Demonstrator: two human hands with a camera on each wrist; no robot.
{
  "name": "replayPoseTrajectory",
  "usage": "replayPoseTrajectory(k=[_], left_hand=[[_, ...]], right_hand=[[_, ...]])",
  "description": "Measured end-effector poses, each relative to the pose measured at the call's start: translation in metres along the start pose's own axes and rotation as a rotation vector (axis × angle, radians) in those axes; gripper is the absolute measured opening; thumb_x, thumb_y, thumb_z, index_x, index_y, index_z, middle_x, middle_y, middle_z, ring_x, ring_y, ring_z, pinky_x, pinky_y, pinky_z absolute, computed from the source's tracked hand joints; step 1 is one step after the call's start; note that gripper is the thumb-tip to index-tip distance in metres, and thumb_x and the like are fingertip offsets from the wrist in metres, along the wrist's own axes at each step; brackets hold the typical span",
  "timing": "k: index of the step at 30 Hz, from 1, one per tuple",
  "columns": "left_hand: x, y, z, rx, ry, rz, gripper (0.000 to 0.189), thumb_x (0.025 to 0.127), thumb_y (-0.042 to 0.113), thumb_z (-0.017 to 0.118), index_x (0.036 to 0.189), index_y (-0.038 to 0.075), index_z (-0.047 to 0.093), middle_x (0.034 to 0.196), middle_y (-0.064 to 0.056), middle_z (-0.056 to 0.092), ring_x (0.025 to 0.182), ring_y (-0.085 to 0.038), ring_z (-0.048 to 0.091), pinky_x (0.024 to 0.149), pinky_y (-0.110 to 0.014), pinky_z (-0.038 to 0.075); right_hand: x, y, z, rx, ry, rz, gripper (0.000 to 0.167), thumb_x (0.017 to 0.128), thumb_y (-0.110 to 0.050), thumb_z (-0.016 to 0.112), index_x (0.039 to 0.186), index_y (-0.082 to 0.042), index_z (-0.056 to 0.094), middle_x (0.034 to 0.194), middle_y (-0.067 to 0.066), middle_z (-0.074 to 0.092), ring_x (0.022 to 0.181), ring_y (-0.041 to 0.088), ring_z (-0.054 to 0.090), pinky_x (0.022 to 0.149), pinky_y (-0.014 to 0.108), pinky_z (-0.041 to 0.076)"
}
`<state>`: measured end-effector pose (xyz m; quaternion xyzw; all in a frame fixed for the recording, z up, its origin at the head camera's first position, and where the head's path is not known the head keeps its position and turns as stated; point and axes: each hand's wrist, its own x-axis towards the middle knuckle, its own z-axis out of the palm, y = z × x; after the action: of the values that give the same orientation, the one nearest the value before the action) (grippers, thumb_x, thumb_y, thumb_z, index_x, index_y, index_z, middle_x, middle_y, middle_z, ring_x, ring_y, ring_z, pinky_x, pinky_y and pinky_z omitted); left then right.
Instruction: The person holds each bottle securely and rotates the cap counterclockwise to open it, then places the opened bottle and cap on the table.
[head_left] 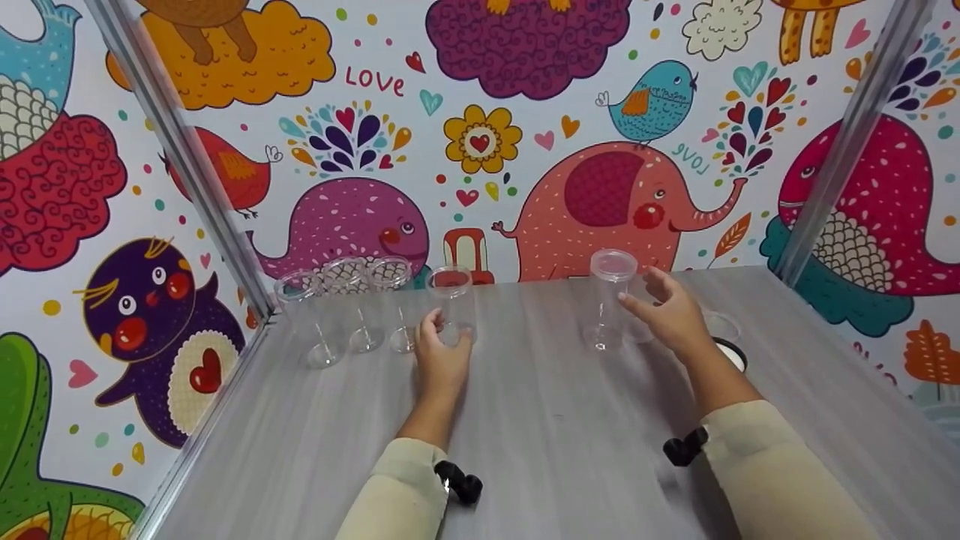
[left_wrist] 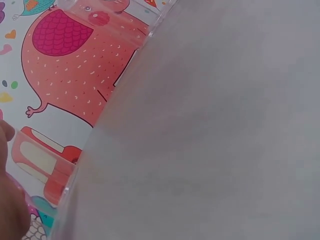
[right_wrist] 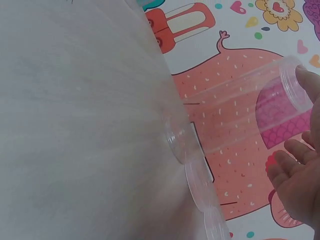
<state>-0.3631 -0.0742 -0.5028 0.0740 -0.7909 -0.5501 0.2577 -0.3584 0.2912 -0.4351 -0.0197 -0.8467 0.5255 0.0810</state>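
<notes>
In the head view my left hand (head_left: 442, 352) is at a clear plastic jar (head_left: 451, 289) standing on the table, thumb and fingers curved around its sides. The left wrist view shows the same jar (left_wrist: 45, 160) between the fingers at the left edge. My right hand (head_left: 671, 311) is beside another clear jar (head_left: 611, 300) that stands upright. Seen from the right wrist, the thumb touches or nearly touches that jar's rim (right_wrist: 295, 82), while the other fingers are loosely bent, apart from it.
Several upright clear jars, among them one jar (head_left: 300, 319), line up at the left back of the grey table (head_left: 540, 450). More clear jar bases (right_wrist: 198, 185) lie past the right-hand jar. A white disc with a dark rim (head_left: 731, 354) is behind my right wrist. A printed wall (head_left: 495, 217) borders the back.
</notes>
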Motion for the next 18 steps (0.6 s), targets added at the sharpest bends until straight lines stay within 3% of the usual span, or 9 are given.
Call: replayPoseTrajectory(k=[7,13,18], left_hand=[[-0.002,0.002,0.002,-0.034,-0.016,0.052,0.058,0.09,0.018,0.082,0.141,0.006,0.057,0.136,-0.012,0.062,0.132,-0.03,0.058,0.117,-0.05,0.048],[-0.005,0.001,0.003,-0.013,-0.027,0.068,0.057,0.089,0.019,0.082,0.139,0.006,0.059,0.134,-0.012,0.063,0.129,-0.029,0.06,0.113,-0.05,0.05],[-0.006,0.002,0.006,-0.026,-0.074,0.057,0.055,0.092,0.019,0.08,0.141,0.008,0.058,0.137,-0.01,0.063,0.131,-0.028,0.059,0.115,-0.049,0.05]], right_hand=[[0.008,-0.011,0.006,0.028,-0.016,-0.034,0.108,0.09,-0.057,0.082,0.171,-0.017,0.024,0.172,0.015,0.039,0.161,0.039,0.038,0.124,0.059,0.043],[0.015,-0.019,0.013,0.008,-0.031,-0.061,0.102,0.089,-0.053,0.084,0.168,-0.017,0.031,0.169,0.014,0.045,0.158,0.04,0.041,0.123,0.062,0.043],[0.018,-0.024,0.018,-0.001,-0.025,-0.061,0.094,0.091,-0.051,0.084,0.165,-0.017,0.036,0.164,0.015,0.049,0.154,0.042,0.047,0.123,0.06,0.045]])
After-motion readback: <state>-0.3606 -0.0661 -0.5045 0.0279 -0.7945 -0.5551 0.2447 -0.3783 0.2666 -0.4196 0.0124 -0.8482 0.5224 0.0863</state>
